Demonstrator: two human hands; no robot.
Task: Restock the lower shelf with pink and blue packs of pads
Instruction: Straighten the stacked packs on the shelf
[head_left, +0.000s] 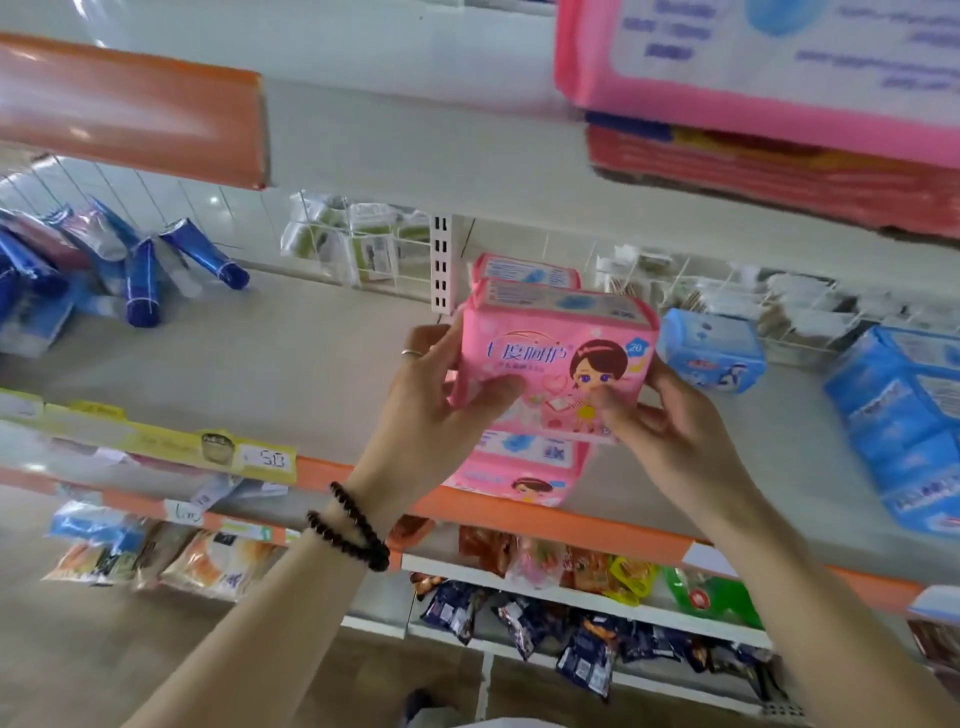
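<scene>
blurred blue tubes (143, 280) lie heaped at the far left of the shelf (291, 364), the pile cut off by the frame edge so its full spread can't be told. yellow price strips (156, 441) run along the shelf's orange front edge; only one tag reads, roughly "58".

the left hand (441, 410) reaches up from a forearm wearing a dark bead bracelet (353, 527), a ring on one finger; its thumb lies across the front and its fingers curl round the left side of the pink pack (556, 369), grasping it. the pack is held upright above the shelf's front, a cartoon girl on its face. it hides much of the pink packs behind (524, 270) and partly covers another pink pack below (524, 475), which sits at the shelf's front edge.

the right hand (670, 415) pinches the pack's lower right corner, thumb on the front and fingers behind, mostly out of sight.

further right a blue pack (714, 351) stands on the shelf, and a stack of blue packs (904, 421) is cut off by the right edge. a large pink pack overhead (769, 67) is blurred, its print unreadable.
</scene>
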